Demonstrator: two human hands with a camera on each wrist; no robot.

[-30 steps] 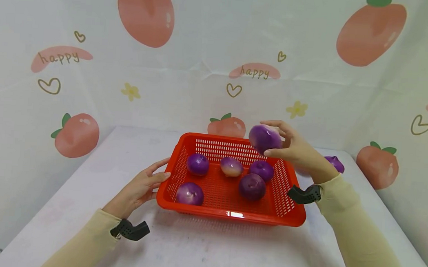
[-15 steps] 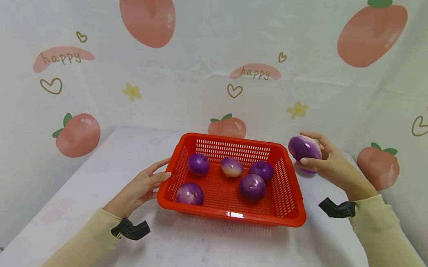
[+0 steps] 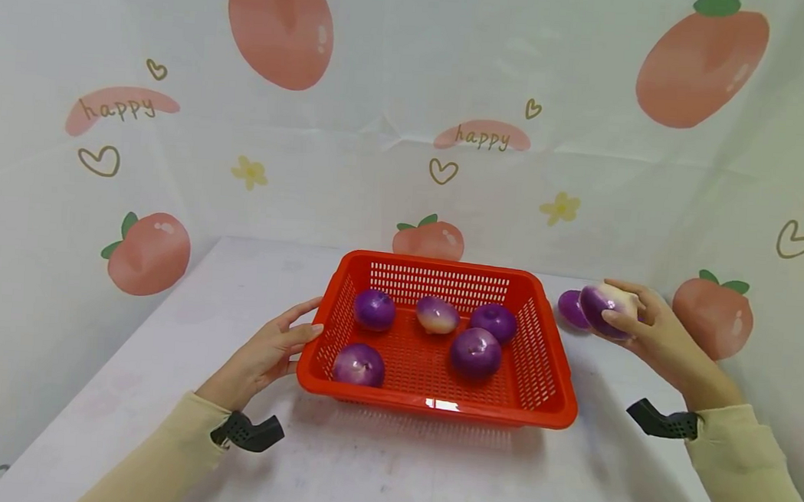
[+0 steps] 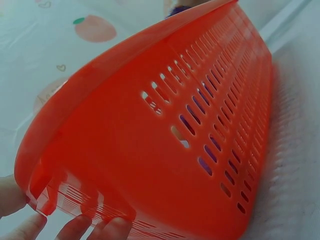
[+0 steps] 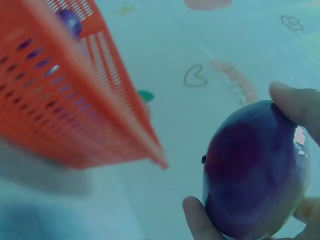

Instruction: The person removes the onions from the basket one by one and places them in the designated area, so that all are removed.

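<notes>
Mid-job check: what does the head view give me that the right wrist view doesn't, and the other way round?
Only the head view: the left hand gripping the left end of the basket, and a loose onion on the table to its right.

Only the right wrist view: the slotted outer face of a basket wall, and a small flower outline on the cloth.

Both: the right hand holding an onion, the basket with onion inside it, and the printed cloth.
</notes>
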